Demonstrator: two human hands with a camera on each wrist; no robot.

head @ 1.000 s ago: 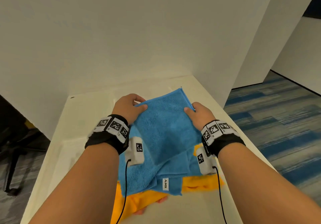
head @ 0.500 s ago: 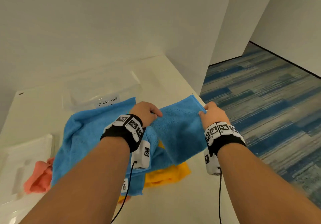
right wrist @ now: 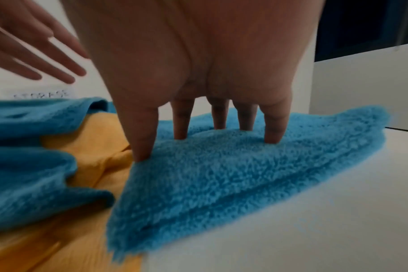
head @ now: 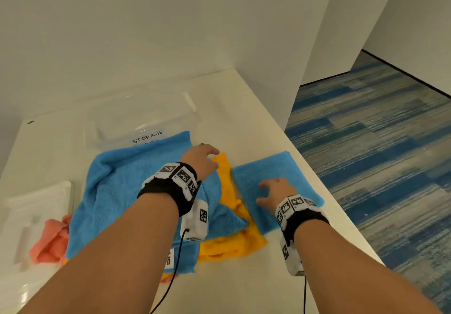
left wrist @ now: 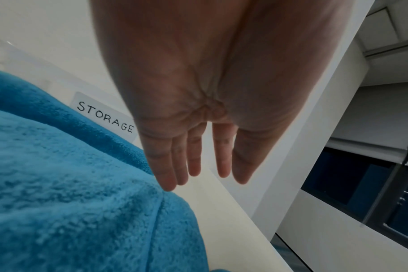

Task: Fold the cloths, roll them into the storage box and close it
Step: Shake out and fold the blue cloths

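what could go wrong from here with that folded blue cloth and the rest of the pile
The folded blue cloth lies close to the table's right edge, pinned only by the right hand's fingertips; a careless roll might push it off.

Its left side overlaps the orange cloth, which could drag along.

The unfolded blue cloth drapes against the storage box, partly covering its label.

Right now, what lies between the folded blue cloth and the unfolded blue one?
An orange cloth shows in the gap between the folded blue cloth and unfolded blue cloth, in head and right wrist views.
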